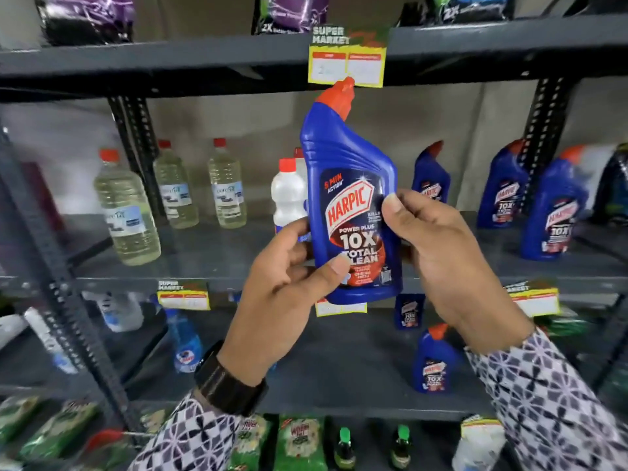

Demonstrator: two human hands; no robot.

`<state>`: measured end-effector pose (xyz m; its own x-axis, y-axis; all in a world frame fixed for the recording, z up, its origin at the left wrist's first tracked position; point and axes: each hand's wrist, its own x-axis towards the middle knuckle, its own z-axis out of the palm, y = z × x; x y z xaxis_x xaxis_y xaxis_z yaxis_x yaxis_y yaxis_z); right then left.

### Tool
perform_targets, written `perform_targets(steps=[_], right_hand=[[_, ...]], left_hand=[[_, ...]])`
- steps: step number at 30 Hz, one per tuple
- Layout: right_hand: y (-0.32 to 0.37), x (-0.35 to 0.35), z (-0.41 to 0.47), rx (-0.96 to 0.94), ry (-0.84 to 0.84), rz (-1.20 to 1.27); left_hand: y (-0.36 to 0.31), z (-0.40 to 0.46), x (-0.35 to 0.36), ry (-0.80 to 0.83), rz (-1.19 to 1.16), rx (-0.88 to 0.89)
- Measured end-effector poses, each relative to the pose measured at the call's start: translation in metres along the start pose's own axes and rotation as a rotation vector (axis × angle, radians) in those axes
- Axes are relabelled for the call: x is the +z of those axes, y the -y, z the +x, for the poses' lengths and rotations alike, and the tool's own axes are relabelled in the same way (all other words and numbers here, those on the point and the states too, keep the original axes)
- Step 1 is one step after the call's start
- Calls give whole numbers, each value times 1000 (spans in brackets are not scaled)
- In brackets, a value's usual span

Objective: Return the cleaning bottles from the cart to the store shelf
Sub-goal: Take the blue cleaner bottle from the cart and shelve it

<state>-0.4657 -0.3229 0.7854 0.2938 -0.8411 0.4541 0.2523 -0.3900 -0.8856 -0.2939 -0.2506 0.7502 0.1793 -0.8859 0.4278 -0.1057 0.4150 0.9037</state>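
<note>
Patterned sleeves frame the bottom of my view, and between them I hold a blue Harpic bottle [353,212] upright in front of the store shelf [210,246]. My left hand [285,294] grips its lower left edge, thumb across the label; my right hand [448,260] clasps the right side. I judge this the placing step: the bottle is off the cart and not yet set down. Next I should carry it right, to the matching blue bottles [530,198] standing on the middle board, and stand it in the gap. Three clear bottles [170,195] further left hold pale yellowish liquid.
</note>
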Motion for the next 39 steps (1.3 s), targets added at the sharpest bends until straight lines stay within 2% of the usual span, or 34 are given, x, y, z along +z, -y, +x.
perform_targets(steps=[10,15,19,24,29,34,37,39], right_hand=[[-8,-25,5,-6,-27,-18],[-12,-66,16,-18,-104,-129],[-34,-121,53,17,-188,-247],[-90,-178,105,102,-266,-295],[-123,-186,122,125,-298,-309],[-127,-183,121,153,-303,-390],[-117,-172,102,112,-465,-597],[-111,-160,83,-1,-574,-671]], left_hand=[[5,12,21,4,32,-19],[31,40,71,47,26,-45],[75,101,131,68,214,-38],[110,159,175,121,364,-140],[132,183,172,177,457,-178],[133,186,165,228,469,-184],[126,175,155,220,465,-183],[117,152,140,167,437,-150]])
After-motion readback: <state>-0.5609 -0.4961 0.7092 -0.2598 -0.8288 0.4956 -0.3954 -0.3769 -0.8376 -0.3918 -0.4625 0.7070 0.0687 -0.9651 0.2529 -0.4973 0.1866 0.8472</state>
